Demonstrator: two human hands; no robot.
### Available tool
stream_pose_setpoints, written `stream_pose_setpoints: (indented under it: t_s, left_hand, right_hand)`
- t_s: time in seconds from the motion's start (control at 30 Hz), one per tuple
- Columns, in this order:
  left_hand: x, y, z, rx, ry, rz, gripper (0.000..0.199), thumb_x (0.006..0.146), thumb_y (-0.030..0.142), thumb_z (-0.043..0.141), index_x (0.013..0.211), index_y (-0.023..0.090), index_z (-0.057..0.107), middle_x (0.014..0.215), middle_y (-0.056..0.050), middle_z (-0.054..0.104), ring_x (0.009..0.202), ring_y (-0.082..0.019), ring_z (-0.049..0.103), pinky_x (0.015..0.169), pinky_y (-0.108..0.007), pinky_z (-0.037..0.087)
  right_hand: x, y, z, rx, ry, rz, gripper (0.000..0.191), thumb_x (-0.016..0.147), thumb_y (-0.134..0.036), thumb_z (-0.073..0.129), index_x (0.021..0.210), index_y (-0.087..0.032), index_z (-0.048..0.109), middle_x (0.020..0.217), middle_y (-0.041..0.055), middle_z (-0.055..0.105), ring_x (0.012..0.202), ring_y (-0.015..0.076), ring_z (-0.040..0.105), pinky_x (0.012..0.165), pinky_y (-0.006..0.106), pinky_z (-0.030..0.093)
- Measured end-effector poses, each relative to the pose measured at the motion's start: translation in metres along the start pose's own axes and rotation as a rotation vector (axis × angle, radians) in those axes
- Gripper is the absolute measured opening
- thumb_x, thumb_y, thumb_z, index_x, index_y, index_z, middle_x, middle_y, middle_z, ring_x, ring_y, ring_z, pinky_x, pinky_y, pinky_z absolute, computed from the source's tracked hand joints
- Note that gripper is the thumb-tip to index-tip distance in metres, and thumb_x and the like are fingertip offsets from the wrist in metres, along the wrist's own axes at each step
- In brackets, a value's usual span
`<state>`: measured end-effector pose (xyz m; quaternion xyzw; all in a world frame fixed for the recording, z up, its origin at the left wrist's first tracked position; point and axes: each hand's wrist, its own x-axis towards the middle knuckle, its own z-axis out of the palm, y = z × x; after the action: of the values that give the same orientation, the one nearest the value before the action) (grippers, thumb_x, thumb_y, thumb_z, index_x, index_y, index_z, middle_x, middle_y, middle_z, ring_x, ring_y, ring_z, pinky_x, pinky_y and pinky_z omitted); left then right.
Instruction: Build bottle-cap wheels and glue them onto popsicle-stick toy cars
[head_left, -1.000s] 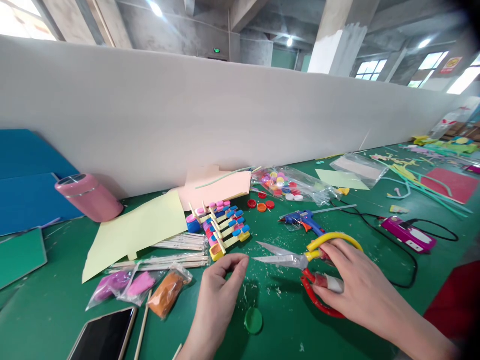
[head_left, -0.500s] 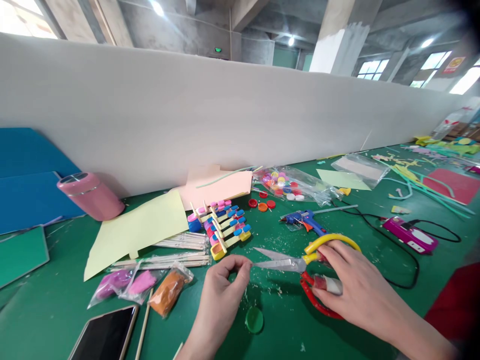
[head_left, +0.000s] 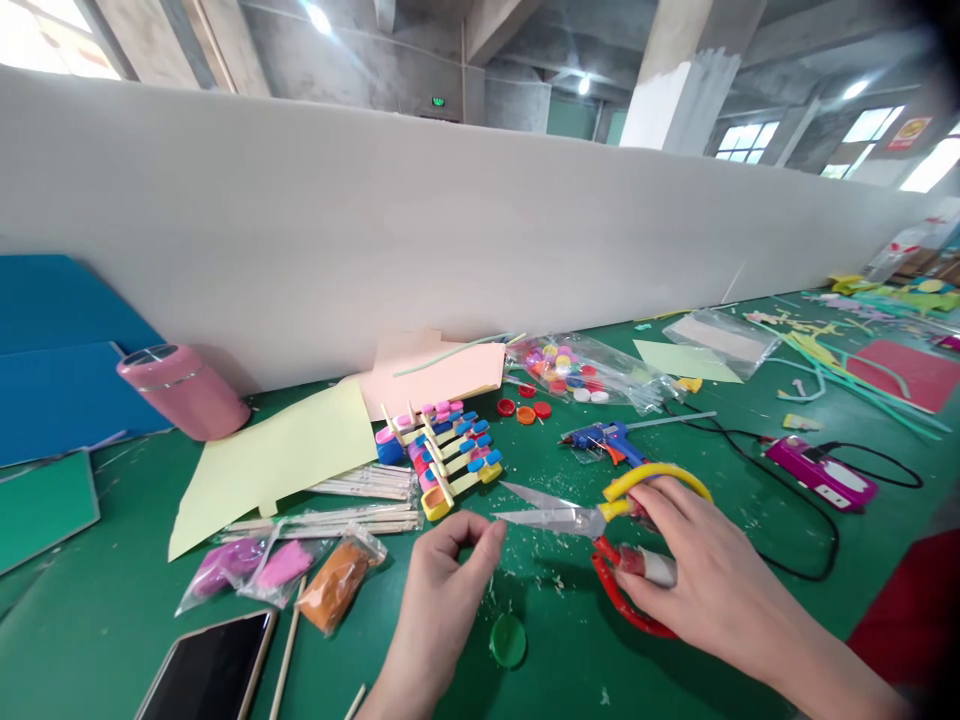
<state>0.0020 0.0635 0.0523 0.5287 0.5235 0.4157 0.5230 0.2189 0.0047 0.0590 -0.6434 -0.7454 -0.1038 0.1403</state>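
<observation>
My right hand (head_left: 697, 570) grips a pair of scissors (head_left: 559, 518) with one yellow and one red handle, its blades parted and pointing left. Thumb and forefinger of my left hand (head_left: 454, 590) are pinched together right at the blade tips; whatever they hold is too small to make out. Just beyond the left hand lies a small craft model (head_left: 442, 450) of sticks, bottle caps and pink and blue pieces. A green bottle cap (head_left: 508, 641) rests on the table below the scissors.
A blue glue gun (head_left: 611, 440) lies behind the scissors, near a purple power strip (head_left: 821, 470) with a black cord. Bagged clay (head_left: 341, 585), a phone (head_left: 210, 670) and a pink cup (head_left: 184, 392) are at left. A bag of caps (head_left: 562, 365) sits by the white partition (head_left: 450, 230).
The scissors in my right hand have shifted slightly left, bringing the blade tips over the left fingertips. My left hand has hardly moved.
</observation>
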Motion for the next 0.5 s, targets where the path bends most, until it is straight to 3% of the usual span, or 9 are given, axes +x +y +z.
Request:
stream_pose_setpoints:
  t_s: [0.17, 0.5]
  left_hand:
    - [-0.0051, -0.0022, 0.0065, -0.178, -0.125, -0.115, 0.018, 0.069, 0.031, 0.063, 0.064, 0.014, 0.063, 0.056, 0.002, 0.049, 0.054, -0.009, 0.037, 0.049, -0.02, 0.028]
    - [-0.0051, -0.0078, 0.0035, -0.297, -0.13, -0.072, 0.025, 0.074, 0.03, 0.059, 0.056, 0.014, 0.054, 0.049, 0.005, 0.039, 0.049, -0.007, 0.029, 0.048, -0.021, 0.024]
  right_hand:
    - [0.002, -0.0058, 0.001, 0.013, -0.022, -0.001, 0.035, 0.071, -0.026, 0.055, 0.104, -0.014, 0.051, 0.107, 0.0154, 0.054, 0.095, 0.0289, 0.055, 0.075, 0.042, 0.05]
    - [0.0026, -0.0078, 0.0032, 0.095, -0.045, 0.008, 0.035, 0.071, -0.028, 0.055, 0.103, -0.017, 0.048, 0.105, 0.0132, 0.054, 0.094, 0.0278, 0.055, 0.073, 0.042, 0.051]
